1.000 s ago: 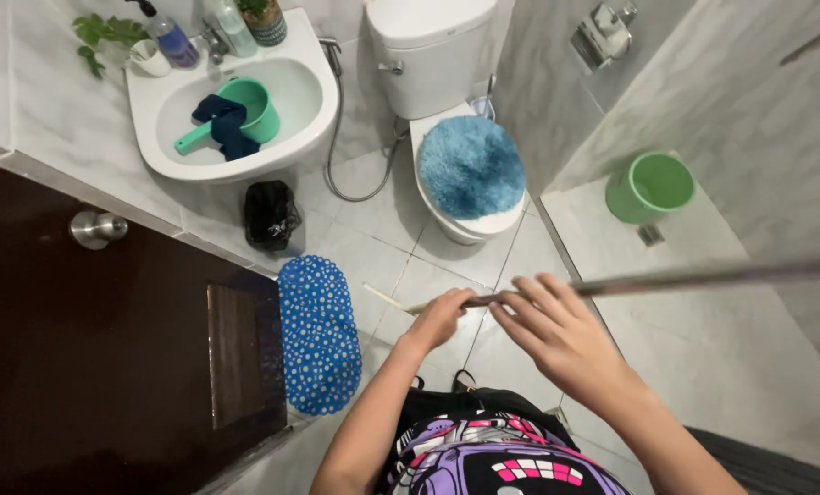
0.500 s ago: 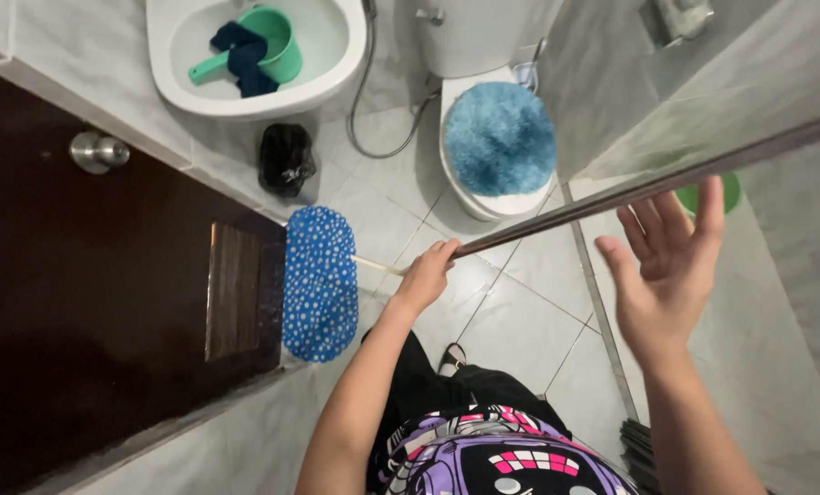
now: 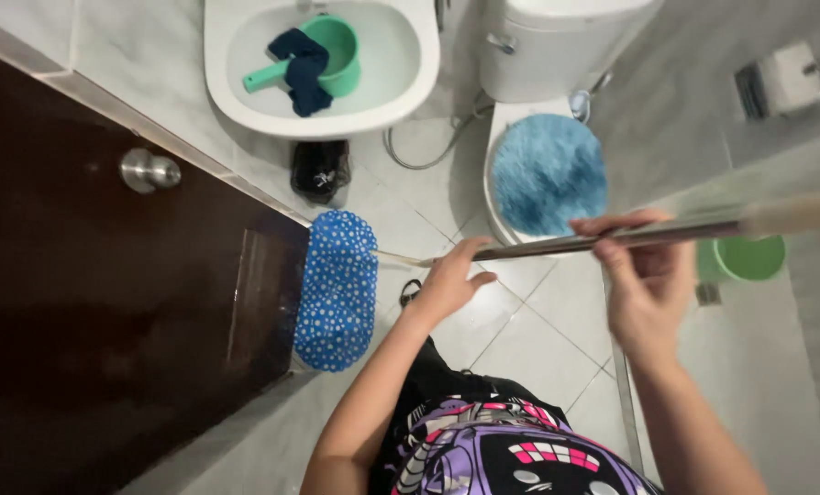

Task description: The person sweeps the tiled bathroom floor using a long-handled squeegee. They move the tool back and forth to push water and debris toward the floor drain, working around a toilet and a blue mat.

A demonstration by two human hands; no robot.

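Mop handle point(image 3: 612, 240), a thin metal pole, runs across the view from the right edge down to a flat mop head point(image 3: 337, 289) lying on the pale floor tiles point(image 3: 520, 339). The pole looks grey and shiny along its middle and blurs to a lighter, thicker band at the right. The mop head is a long oval pad, bright blue with small white dots, set just beside the dark brown door point(image 3: 107, 321). The left hand point(image 3: 451, 280) closes around the pole low down, near the pad. The right hand point(image 3: 644, 280) grips the pole higher up, fingers curled over it. Beyond the pad stand a white sink point(image 3: 401, 87) holding a green dipper point(image 3: 332, 55) and a dark cloth point(image 3: 302, 69), and a toilet with a fluffy blue lid cover point(image 3: 548, 174).
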